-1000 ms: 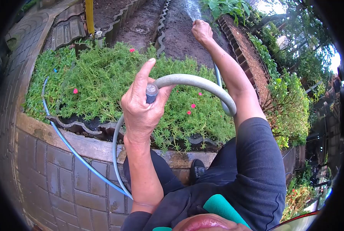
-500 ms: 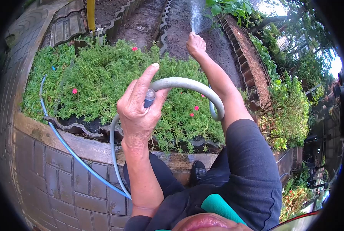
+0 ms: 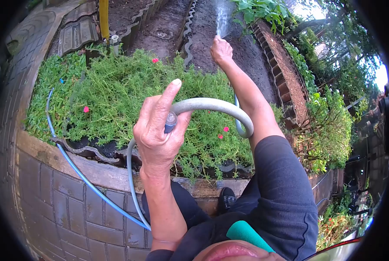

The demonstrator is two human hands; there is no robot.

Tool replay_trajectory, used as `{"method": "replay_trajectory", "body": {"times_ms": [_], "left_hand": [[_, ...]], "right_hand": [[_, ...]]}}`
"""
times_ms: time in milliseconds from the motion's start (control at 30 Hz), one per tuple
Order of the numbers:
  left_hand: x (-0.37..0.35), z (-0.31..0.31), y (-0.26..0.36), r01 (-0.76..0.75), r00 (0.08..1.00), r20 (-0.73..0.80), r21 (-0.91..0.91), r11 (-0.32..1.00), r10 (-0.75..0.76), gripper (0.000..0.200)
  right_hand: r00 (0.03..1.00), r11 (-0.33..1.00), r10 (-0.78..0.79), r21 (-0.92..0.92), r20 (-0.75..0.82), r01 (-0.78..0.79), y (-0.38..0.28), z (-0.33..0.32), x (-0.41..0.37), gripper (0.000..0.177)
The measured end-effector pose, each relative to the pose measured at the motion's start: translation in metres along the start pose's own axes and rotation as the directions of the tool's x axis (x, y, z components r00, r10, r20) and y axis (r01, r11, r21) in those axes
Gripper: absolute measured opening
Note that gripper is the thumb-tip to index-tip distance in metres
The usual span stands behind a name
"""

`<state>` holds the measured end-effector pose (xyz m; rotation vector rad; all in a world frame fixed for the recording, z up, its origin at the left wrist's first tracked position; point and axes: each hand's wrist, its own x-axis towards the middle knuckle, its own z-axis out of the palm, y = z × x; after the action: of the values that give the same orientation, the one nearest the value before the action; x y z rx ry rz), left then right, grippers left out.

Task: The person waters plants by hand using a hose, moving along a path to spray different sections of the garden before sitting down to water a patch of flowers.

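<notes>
A grey garden hose [image 3: 207,104] arches from my left hand across to my right forearm, where it bends down in a loop. My left hand [image 3: 155,130] is closed round the hose, with its index finger pointing up and away. Between thumb and index finger shows a small dark-blue piece with a clear round end [image 3: 170,121]. My right hand [image 3: 222,50] is stretched far forward in a fist round the hose's outlet end, which the fingers hide. A white spray of water [image 3: 223,21] shoots forward from it over the dark soil [image 3: 209,48].
Low green plants with pink flowers [image 3: 116,95] grow below my hands, edged by wavy tiles [image 3: 90,151]. A blue hose [image 3: 90,185] runs over the paving [image 3: 68,204] at left. A yellow post [image 3: 104,19] and a short white pipe [image 3: 115,41] stand beyond. Bushes [image 3: 325,126] line the right.
The view has shifted slightly, so plants and paving sit a little lower and further right. Both hands keep their grip, the left a touch lower, and water still sprays.
</notes>
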<state>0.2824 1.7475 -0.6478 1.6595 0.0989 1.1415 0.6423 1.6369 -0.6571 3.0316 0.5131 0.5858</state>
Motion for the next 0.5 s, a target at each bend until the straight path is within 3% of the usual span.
{"method": "replay_trajectory", "body": {"times_ms": [267,500], "left_hand": [[0.000,-0.006,0.001,-0.018,0.998,0.062,0.053,0.998,0.015,0.058],[0.001,-0.014,-0.002,-0.042,0.994,0.100,0.051,0.998,0.037,0.064]], "right_hand": [[0.995,0.993,-0.094,-0.066,0.026,0.095,-0.001,-0.005,0.005,0.023],[0.997,0.996,-0.072,-0.049,0.033,0.074,-0.003,0.001,0.005,0.022]]}}
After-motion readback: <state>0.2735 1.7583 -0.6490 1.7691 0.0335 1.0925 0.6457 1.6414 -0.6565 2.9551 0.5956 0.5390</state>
